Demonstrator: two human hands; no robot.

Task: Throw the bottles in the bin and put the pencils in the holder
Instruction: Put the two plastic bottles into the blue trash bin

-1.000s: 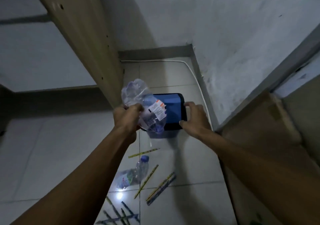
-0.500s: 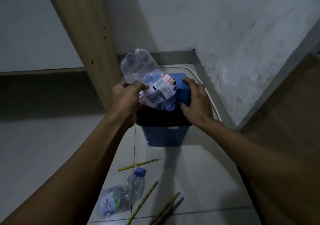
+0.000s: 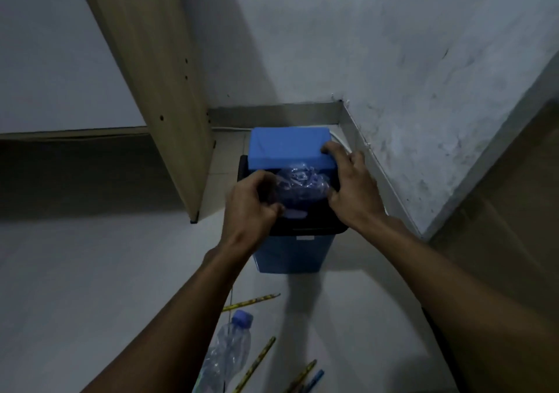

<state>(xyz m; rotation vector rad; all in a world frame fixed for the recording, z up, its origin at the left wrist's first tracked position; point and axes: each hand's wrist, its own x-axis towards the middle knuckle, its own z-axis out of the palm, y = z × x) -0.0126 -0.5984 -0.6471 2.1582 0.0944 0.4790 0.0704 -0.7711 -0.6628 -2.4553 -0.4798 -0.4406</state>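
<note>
My left hand [image 3: 252, 203] is curled in a loose fist at the near-left edge of the bin's mouth, fingers against a crumpled bottle [image 3: 298, 185]; whether they grip it or have just let go I cannot tell. My right hand [image 3: 352, 190] is spread, thumb at the front of the opening and fingertips on the blue lid [image 3: 287, 147], which it holds tipped back toward the wall.

Around them, the wall [image 3: 393, 60] meets the tiled floor [image 3: 90, 271] in a corner. A wooden panel [image 3: 157, 75] slants down on the left. The blue bin [image 3: 295, 252] stands in that corner, just in front of both hands. The crumpled bottle sits partly down in the bin's dark mouth, between my hands, most of it below the rim; I judge this drop nearly done.

What is left lies behind my hands, down toward my feet. A second bottle [image 3: 228, 355] lies on the floor with its blue cap pointing to the bin, long axis running roughly away from me, under my left forearm, so I judge the left hand the nearer one for it. A yellow pencil [image 3: 251, 302] lies crosswise just past the cap. More pencils [image 3: 257, 364] lie to the bottle's right, slanted up and right, reaching the frame's lower edge. No holder is in view.
</note>
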